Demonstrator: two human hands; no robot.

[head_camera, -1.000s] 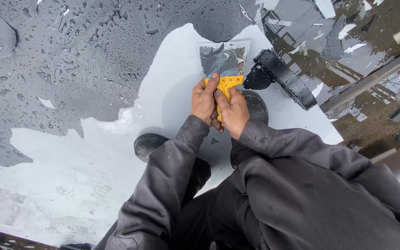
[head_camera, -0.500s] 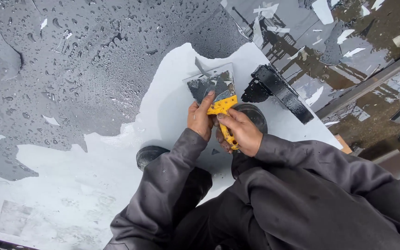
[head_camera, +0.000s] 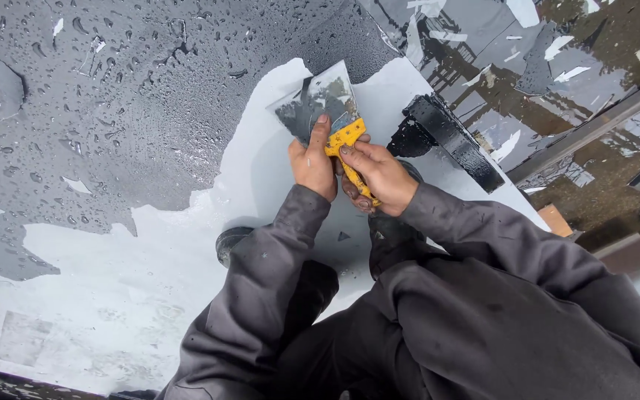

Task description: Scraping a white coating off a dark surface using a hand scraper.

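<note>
Wet, dark grey coating (head_camera: 112, 96) beaded with water drops covers the far and left part of the surface, and a bare white area (head_camera: 112, 296) spreads from the near left up toward the middle, its edge ragged where the two meet. Both hands meet on a scraper (head_camera: 335, 122) at the far tip of that white area. Its wide metal blade (head_camera: 320, 100) lies flat against the surface, smeared grey, with the edge pointing far and left toward the coating. The left hand (head_camera: 311, 164) presses on the back of the blade, index finger stretched out along it. The right hand (head_camera: 375, 174) is wrapped tight round the yellow handle (head_camera: 350, 148), which runs back toward the person. Grey sleeves (head_camera: 275, 281) cover both arms. Just right of the hands a black bracket (head_camera: 446, 141) stands on the white area. Beyond the surface's right edge, torn grey and white flakes (head_camera: 557, 44) lie scattered on brown ground. Near the left elbow a dark round boot toe (head_camera: 231, 241) rests on the white.
</note>
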